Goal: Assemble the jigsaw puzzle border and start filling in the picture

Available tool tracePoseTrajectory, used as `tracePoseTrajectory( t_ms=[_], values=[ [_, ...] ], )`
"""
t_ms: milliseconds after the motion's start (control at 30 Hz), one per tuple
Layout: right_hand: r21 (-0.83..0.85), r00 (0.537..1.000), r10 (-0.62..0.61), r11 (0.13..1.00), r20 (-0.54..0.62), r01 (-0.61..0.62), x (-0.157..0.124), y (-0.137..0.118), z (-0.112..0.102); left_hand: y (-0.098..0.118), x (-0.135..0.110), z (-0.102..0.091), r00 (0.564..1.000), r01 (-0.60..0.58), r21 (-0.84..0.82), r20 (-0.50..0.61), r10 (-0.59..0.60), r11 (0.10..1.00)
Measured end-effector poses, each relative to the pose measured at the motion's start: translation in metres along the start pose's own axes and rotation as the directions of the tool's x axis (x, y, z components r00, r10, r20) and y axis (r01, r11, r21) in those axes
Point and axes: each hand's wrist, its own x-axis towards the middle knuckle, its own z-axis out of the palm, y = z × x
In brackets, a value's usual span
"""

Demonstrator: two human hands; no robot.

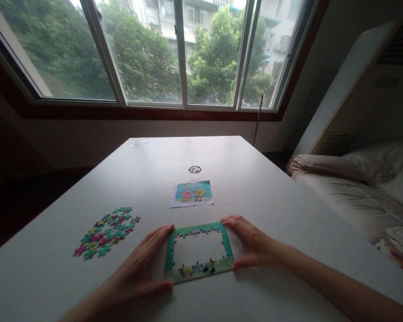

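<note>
A jigsaw puzzle frame (169, 251) lies flat on the white table, its green and teal border set with tab-shaped inner edges around a bare white middle. At its left side, my left hand (144, 259) holds the corners, fingertips on the upper one and thumb on the lower one. My right hand (255, 243) grips the opposite side the same way. A pile of loose jigsaw pieces (104, 236) in teal, pink and yellow lies left of the frame. Beyond it is a reference picture (194, 193) of cartoon characters on a teal background.
The white table (272, 201) stretches away toward a window (184, 105). A small round black-and-white disc (195, 169) lies behind the picture, and a clear plastic sheet (139, 142) sits at the far left corner. Bedding (336, 179) is on the right; a thin stick (258, 120) leans by the wall.
</note>
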Motion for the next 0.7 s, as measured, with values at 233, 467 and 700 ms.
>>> tracePoseTrajectory(
  t_ms=[233,467,700],
  values=[
    [-0.021,1.0,-0.014,1.0,0.004,0.014,0.0,0.0017,0.0008,-0.0006,0.0009,0.0006,1.0,0.007,-0.004,0.031,-0.007,1.0],
    [-0.028,1.0,-0.004,1.0,0.011,0.005,0.0007,-0.0009,0.0002,-0.0055,0.0001,0.006,1.0,0.01,-0.035,0.009,-0.01,0.999],
    [-0.031,1.0,0.0,1.0,0.018,0.0,0.003,-0.0046,-0.0014,-0.004,-0.0008,0.0068,1.0,0.029,-0.05,0.0,-0.029,0.998]
  ],
)
